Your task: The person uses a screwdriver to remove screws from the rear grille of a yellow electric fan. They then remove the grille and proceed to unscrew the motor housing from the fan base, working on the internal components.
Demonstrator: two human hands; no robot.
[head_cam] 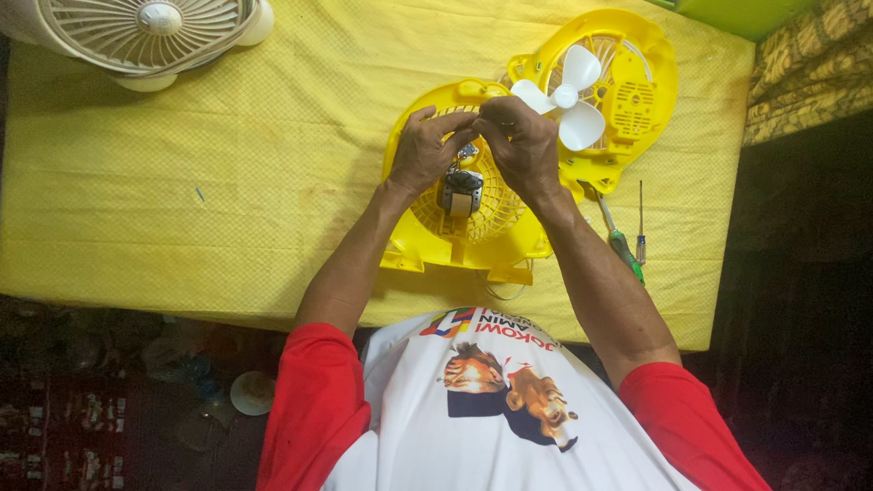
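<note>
Two hands worked over a yellow fan housing on a yellow-covered table.

The left hand [426,150] and right hand [520,141] met fingertip to fingertip above the yellow grille shell [473,223], fingers curled nearly closed around something too small to make out, just over the grey motor [460,191] seated in the shell's centre. A second yellow housing half [627,91] lay just beyond and to the right, carrying a white three-blade propeller [566,95] beside the right hand's knuckles. Two screwdrivers [627,245] lay near the right forearm. A cream desk fan [150,32] stood at the far left of the yellow tablecloth [182,182].
</note>
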